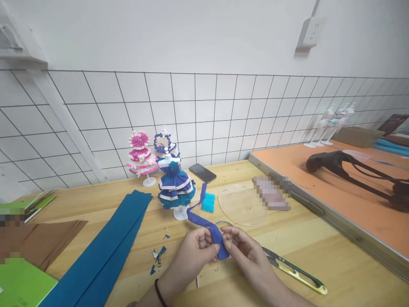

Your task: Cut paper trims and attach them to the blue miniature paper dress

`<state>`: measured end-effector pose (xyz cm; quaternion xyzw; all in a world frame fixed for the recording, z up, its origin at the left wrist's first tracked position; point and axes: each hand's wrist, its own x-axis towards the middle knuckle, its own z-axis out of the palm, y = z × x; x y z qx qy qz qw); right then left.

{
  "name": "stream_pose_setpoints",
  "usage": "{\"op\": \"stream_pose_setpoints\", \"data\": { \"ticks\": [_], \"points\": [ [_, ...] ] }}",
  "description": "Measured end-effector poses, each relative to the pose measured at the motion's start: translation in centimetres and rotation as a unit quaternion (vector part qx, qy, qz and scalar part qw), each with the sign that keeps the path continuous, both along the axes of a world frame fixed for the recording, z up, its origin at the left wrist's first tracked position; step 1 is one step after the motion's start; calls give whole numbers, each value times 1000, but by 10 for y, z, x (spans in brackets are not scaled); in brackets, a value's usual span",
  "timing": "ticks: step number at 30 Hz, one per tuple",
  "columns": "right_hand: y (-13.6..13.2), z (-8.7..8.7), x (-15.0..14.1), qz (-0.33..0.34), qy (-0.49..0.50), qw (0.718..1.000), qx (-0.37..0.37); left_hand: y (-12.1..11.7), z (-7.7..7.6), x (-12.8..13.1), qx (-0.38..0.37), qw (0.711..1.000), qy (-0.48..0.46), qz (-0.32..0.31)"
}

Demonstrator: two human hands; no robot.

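A strip of purple-blue crepe paper (211, 225) runs from near the dressed stand down to my two hands. My left hand (195, 251) pinches the strip near its lower end between thumb and fingers. On the other side, my right hand (246, 251) has thumb and index finger closed on the strip's right edge. Behind the hands stands a small white dress form (175, 183) in a tiered blue, teal and white paper dress. Close to the strip lies a bright turquoise piece of crepe paper (208, 202).
Long teal paper (105, 247) lies left, beside small scraps (159, 253). A green-and-yellow-handled tool (297, 273), partly hidden, lies right. A clear disc (243, 204), a phone (203, 172) and a pink dressed form (142, 155) are farther back. An orange raised surface (287, 166) borders the right.
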<state>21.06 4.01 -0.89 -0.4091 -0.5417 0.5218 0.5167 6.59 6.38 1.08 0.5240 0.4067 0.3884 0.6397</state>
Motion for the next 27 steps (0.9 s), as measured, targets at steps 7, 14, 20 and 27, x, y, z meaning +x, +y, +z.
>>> {"op": "stream_pose_setpoints", "data": {
  "ticks": [7, 14, 20, 27],
  "points": [
    [3, -7, -1, 9, 13, 1000, 9, -4, 4, 0, -1, 1000, -5, -27],
    [1, -3, 1, -1, 2, 1000, -9, -3, -2, 0, -7, 999, -20, -41],
    [0, -6, -1, 38, 24, 999, -3, -3, 1, -2, -7, 998, -42, -49],
    [3, -9, -1, 46, 29, 999, -1, -3, 3, -5, -4, 996, -48, -82]
  ]
}}
